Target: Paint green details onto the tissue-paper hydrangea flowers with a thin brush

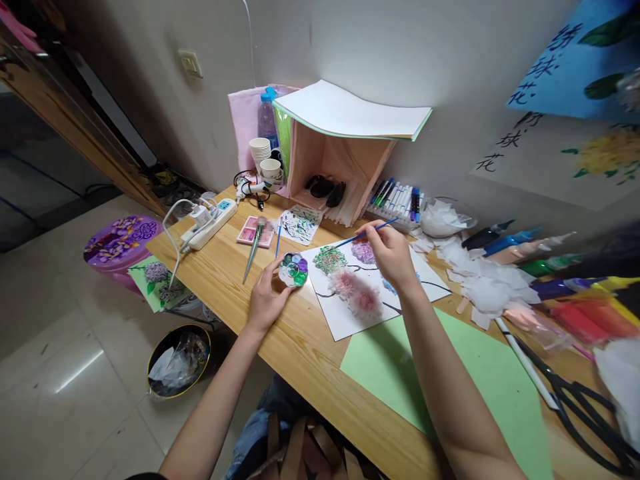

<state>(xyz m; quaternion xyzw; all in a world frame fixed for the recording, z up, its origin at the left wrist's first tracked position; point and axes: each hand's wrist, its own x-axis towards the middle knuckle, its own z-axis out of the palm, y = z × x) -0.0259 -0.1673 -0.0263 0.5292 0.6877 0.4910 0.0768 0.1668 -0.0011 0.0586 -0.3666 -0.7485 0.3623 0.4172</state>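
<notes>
Scene: wooden tabletop (300, 347) against a grey wall, seen from above, crowded with craft supplies.
Left hand (266, 300): fingers curled around a small round paint palette (293, 270) with dabs of green, purple and blue, held just left of the sheet and resting at tabletop level.
Right hand (391, 253): fingers pinched on a thin blue-handled paintbrush (361, 235), tip pointing left toward the upper blooms.
White paper sheet (350, 313): flat in the middle of the tabletop, between both hands.
Done so far: green bloom (329, 259), purple bloom (363, 252), two fluffy pink blooms (356, 292), dark curved stems.
Left, by judgement: bare white around the lower sheet; blue patch partly hidden under the right wrist, extent unclear.
Nearby: light green card (480, 373) at lower right, black scissors (585, 407), row of marker pens (397, 199), torn white tissue scraps (475, 280).
</notes>
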